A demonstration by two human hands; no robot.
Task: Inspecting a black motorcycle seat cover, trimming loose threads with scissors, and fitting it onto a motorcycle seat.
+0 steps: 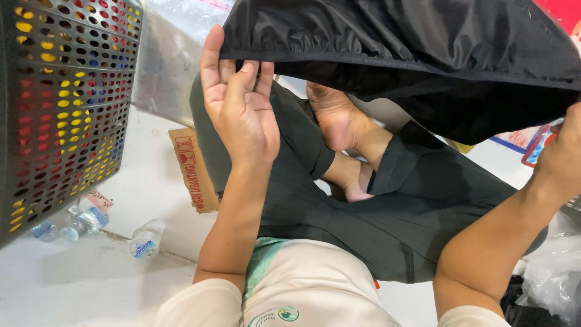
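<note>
A black garment with an elastic edge is stretched across the top of the head view, above my crossed legs in dark trousers. My left hand pinches its left edge between thumb and fingers, palm facing me. At the right margin, my right hand grips the garment's other end, partly cut off by the frame. One bare foot shows under the cloth.
A dark perforated plastic basket with coloured contents stands at the left. A piece of brown cardboard lies on the white floor by my knee. Small plastic bottles lie at lower left. Clear plastic wrap sits at lower right.
</note>
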